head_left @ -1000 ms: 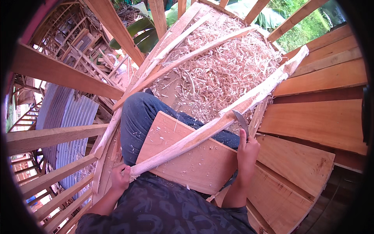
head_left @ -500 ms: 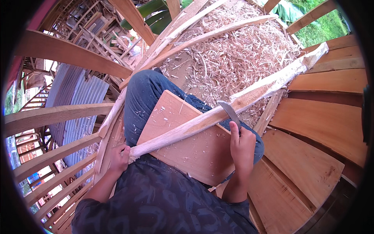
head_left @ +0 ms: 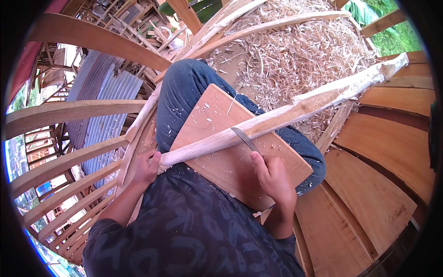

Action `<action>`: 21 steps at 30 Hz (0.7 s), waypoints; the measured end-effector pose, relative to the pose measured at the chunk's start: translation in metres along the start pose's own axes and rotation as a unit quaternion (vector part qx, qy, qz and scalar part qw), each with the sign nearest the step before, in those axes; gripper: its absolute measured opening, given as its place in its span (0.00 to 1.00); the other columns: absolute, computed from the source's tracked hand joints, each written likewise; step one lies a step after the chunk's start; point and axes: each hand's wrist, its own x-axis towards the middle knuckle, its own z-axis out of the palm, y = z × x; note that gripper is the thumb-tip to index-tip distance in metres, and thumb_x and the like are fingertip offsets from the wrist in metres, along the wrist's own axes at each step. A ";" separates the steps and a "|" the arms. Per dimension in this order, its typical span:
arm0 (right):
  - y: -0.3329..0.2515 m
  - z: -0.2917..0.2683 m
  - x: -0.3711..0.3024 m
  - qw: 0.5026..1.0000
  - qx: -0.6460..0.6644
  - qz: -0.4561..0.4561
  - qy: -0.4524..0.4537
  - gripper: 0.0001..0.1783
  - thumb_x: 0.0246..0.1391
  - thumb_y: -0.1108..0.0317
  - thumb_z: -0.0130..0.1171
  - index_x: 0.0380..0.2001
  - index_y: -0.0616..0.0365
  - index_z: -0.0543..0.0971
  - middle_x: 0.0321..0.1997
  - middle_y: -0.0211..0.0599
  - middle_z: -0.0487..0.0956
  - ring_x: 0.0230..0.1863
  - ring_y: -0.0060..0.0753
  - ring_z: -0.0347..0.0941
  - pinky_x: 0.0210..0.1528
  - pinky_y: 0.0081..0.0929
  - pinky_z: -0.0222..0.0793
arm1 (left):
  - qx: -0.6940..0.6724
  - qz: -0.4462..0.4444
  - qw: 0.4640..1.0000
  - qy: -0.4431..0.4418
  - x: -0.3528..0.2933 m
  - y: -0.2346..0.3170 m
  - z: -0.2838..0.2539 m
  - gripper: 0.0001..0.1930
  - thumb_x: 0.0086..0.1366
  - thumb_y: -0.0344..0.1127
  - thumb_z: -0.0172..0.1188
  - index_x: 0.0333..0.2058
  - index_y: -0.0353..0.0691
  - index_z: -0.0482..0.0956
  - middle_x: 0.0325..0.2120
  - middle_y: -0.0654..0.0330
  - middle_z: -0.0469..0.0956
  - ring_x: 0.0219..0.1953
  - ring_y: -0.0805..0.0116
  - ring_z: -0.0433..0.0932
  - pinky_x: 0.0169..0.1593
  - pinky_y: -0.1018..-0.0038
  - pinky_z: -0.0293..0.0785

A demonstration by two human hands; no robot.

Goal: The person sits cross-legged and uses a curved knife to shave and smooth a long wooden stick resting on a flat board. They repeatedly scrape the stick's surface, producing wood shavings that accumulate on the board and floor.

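A long, pale, peeled wooden pole (head_left: 272, 121) slants across my lap from lower left to upper right. Its far end looks rough and only partly trimmed. My left hand (head_left: 147, 166) is closed at the pole's near end, beside my waist. In my right hand (head_left: 274, 179) I grip a knife (head_left: 244, 139) by its handle, which my fingers hide. The curved blade lies against the middle of the pole. Under the pole, a flat wooden board (head_left: 230, 175) rests across my thighs, dotted with small shavings.
A thick heap of curly wood shavings (head_left: 304, 60) covers the floor ahead. Wide planks (head_left: 369, 203) line my right side. On the left are wooden slats (head_left: 74, 157) and, beyond them, corrugated metal sheets (head_left: 108, 106). Long curved wood strips (head_left: 286, 21) lie at the far side.
My right hand has drawn the knife along the pole toward me, from the pole's stepped part to its middle. A thin shaving now sticks up near the board's far edge. The view has shifted slightly.
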 end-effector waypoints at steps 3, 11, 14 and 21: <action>0.008 0.005 -0.001 0.998 0.051 -0.019 0.021 0.28 0.60 0.53 0.51 0.20 0.72 0.73 0.13 0.52 0.68 0.15 0.41 0.65 0.22 0.39 0.60 | 0.006 0.001 1.000 0.002 0.000 0.000 -0.001 0.23 0.62 0.47 0.50 0.20 0.30 0.68 0.13 0.47 0.65 0.18 0.58 0.70 0.26 0.65 0.62; 0.014 -0.025 -0.006 0.946 0.323 0.030 0.012 0.20 0.61 0.57 0.42 0.18 0.57 0.64 0.10 0.28 0.60 0.09 0.19 0.55 0.09 0.20 0.50 | 0.014 -0.008 1.000 0.000 0.001 0.010 -0.001 0.21 0.60 0.46 0.51 0.21 0.29 0.71 0.14 0.46 0.68 0.19 0.55 0.73 0.27 0.66 0.64; 0.009 -0.030 -0.003 0.889 0.446 0.062 -0.078 0.23 0.63 0.53 0.40 0.19 0.58 0.65 0.10 0.28 0.60 0.09 0.21 0.58 0.11 0.21 0.58 | 0.001 -0.011 1.000 0.004 0.001 0.013 -0.003 0.21 0.60 0.46 0.51 0.22 0.29 0.73 0.15 0.46 0.70 0.20 0.53 0.74 0.28 0.66 0.66; 0.015 0.014 0.006 0.856 0.503 0.089 -0.079 0.33 0.63 0.39 0.33 0.24 0.58 0.69 0.08 0.28 0.58 0.04 0.25 0.55 0.05 0.26 0.58 | -0.006 -0.037 0.999 -0.018 0.000 0.012 -0.006 0.20 0.60 0.49 0.55 0.25 0.36 0.78 0.18 0.48 0.75 0.25 0.50 0.77 0.30 0.63 0.70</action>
